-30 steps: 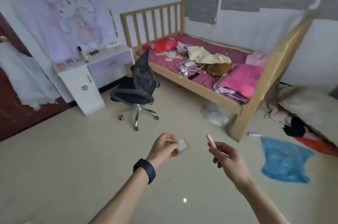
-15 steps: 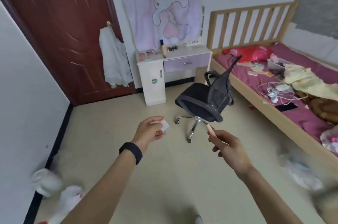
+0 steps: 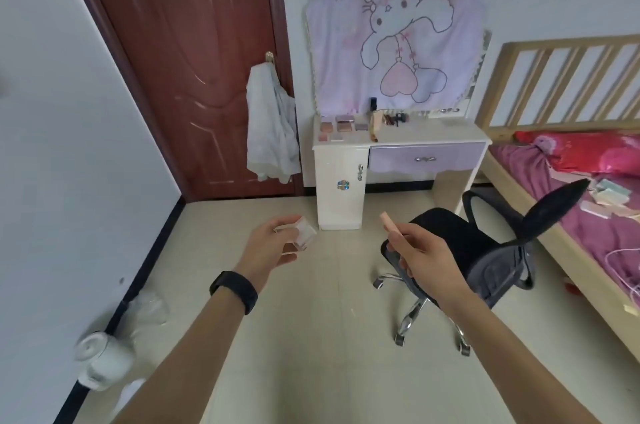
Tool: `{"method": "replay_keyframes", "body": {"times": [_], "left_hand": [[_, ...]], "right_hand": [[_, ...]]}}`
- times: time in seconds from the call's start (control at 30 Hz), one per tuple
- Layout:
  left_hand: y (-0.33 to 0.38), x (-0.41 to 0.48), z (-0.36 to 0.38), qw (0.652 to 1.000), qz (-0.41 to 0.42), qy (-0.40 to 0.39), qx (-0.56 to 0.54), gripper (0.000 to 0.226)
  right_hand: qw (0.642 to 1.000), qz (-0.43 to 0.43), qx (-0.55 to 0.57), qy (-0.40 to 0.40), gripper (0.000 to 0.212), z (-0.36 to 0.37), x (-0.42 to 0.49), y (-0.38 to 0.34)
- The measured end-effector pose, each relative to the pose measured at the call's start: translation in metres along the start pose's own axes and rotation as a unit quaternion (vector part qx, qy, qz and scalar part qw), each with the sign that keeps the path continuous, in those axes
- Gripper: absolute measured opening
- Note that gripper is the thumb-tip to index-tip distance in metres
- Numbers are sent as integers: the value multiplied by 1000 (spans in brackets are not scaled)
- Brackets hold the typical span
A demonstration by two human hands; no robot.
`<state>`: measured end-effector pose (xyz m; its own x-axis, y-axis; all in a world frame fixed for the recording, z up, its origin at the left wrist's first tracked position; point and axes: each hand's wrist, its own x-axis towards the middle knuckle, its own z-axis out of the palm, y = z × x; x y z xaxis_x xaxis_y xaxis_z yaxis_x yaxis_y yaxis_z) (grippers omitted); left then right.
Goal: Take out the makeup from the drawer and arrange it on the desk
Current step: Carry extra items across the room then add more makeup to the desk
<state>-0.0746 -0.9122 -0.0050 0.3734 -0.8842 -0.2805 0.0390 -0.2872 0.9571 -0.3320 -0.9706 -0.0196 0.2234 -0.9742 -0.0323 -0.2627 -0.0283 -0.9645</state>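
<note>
From the head view, you are holding both arms out over the pale floor. Your left hand, wearing a dark wristband, is keeping its grip curled round a small pale square case; your right hand is pinching a slim pink stick in a tight grip, with the stick's free end pointing up and to the left. Both pieces of makeup are hanging in the air, well apart from the white surface standing against the far wall. Several flat palettes are lying in rows on the left part of that surface, with a few smaller dark items just beside them, too small to tell; the lilac drawer beneath is sitting closed. A black office chair is standing between you and the surface, partly behind your right hand. A pink cartoon cloth is hanging above the surface, a white garment is hanging on the brown door, and a wooden bed is running along the right.
</note>
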Motion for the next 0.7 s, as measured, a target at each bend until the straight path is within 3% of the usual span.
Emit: {"method": "replay_keyframes", "body": {"times": [0.37,0.7], "left_hand": [[48,263,-40,1000,-4,-15,-9,27],[114,460,0,994,-51,-94,-15,36]], "right_hand": [[1000,14,-22,-9,14,75,235,-6],[993,86,23,75,14,83,390,4]]}}
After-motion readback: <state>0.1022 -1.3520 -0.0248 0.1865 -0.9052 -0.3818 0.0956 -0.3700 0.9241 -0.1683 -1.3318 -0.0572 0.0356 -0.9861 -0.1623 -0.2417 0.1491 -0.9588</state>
